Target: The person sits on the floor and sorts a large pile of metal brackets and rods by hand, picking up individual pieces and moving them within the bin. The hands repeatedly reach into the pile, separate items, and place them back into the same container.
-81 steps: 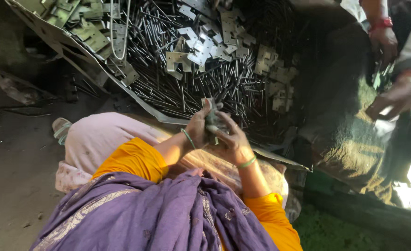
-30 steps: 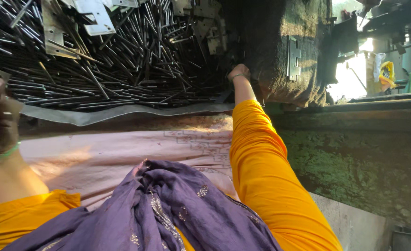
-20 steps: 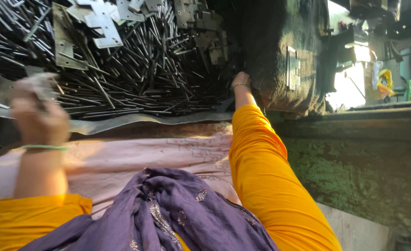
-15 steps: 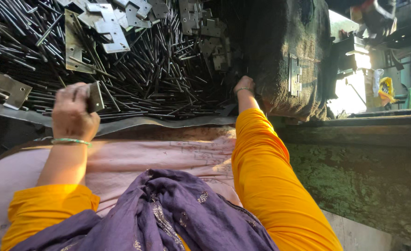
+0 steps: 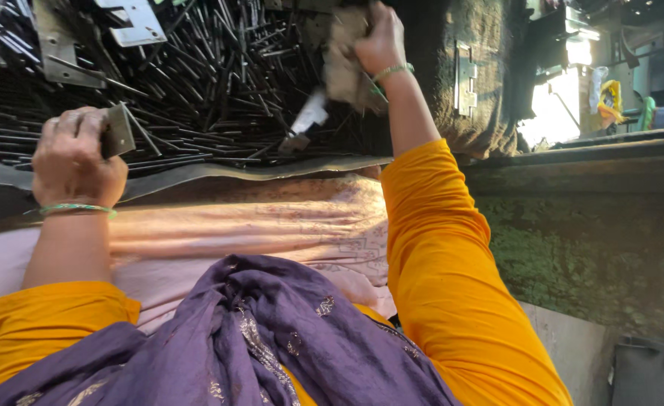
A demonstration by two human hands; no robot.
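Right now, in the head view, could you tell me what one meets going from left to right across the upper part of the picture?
Left hand gripping a small metal plate → heap of dark metal rods → right hand holding a wad of cloth → bright opening → yellow object.

You have 0 packages, 0 labels, 0 signs and 0 screens in clear view here. Nothing in front of you carries a wrapper, a sticker or a display that can be made out.

1 doubtful item: at your far right, in the bright opening, a pale hanging bag-like shape [image 5: 596, 84] shows beside a yellow hanging shape [image 5: 611, 105]; both are too small and too washed out by the light to tell whether either is a package.
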